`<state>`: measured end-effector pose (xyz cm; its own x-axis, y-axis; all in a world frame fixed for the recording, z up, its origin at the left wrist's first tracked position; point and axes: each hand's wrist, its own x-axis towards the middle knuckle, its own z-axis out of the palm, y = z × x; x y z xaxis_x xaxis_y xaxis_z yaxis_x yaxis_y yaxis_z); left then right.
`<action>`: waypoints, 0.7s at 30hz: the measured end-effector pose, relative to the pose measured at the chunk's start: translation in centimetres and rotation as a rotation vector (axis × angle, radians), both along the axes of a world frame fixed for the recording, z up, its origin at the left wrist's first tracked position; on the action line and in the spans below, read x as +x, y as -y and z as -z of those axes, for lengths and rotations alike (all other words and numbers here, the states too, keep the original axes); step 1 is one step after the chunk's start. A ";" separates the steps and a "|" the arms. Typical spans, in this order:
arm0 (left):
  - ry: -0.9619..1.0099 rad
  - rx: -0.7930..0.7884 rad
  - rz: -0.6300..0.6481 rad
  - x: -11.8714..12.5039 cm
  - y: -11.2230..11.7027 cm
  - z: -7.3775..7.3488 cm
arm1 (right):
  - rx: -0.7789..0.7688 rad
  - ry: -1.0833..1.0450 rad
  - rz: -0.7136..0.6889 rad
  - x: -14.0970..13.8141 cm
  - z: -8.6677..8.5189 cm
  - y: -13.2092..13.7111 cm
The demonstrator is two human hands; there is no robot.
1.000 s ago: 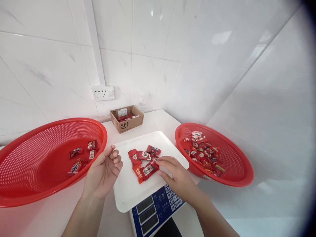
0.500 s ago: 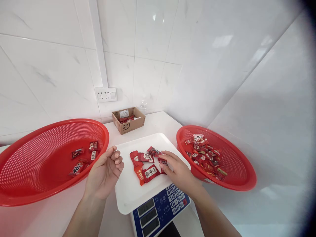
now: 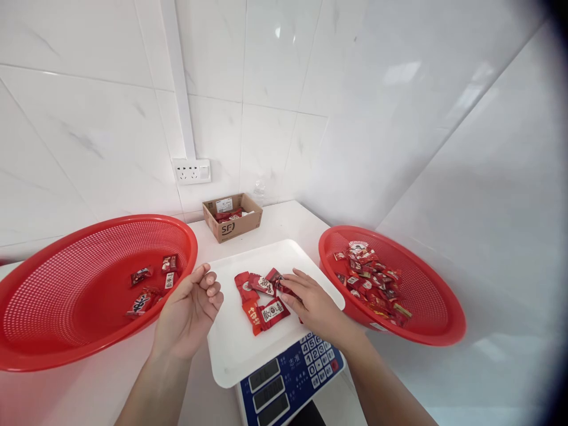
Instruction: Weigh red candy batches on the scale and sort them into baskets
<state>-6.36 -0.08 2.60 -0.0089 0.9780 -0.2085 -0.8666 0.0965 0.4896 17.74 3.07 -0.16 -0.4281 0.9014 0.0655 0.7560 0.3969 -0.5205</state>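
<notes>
Sweets (image 3: 273,312) lie on the tray (image 3: 231,361), right hand (image 3: 317,305) over one, grip unclear, left hand (image 3: 189,313) empty, many more in the three-o'clock basket (image 3: 432,299).

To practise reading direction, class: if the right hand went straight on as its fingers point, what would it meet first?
Likely the nearest candy on the tray, right by its fingers; they may already touch.

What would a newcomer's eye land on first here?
Probably the large red left basket and the red right basket, at either side. Between them, a white tray on a blue-fronted scale bears red wrapped packets. The right hand is over the rightmost ones; the left hand is half-curled at the tray's left edge.
</notes>
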 end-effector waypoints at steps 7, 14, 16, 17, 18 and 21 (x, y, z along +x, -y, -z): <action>-0.143 0.049 -0.056 0.4 0.5 -0.3 | 0.068 -0.095 0.119 3.4 0.1 1.5; -0.682 0.216 -0.145 1.4 1.1 0.2 | 0.188 0.034 0.483 10.7 1.3 0.9; -0.945 0.251 -0.065 1.8 1.4 0.4 | 0.159 0.090 0.576 12.2 2.0 0.7; -1.077 0.268 0.008 2.0 1.6 0.4 | 0.141 0.102 0.607 12.8 2.4 0.6; -1.199 0.289 0.088 2.3 1.8 0.4 | 0.126 0.105 0.620 13.3 2.8 0.5; -1.482 0.408 0.292 3.4 2.4 -0.2 | 0.111 0.093 0.573 14.3 4.0 0.3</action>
<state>-2.93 -2.43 2.77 0.2345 0.9685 0.0834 0.4177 -0.1779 0.8910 32.03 2.81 -4.19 0.1165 0.9804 0.1586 0.9065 -0.0398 -0.4203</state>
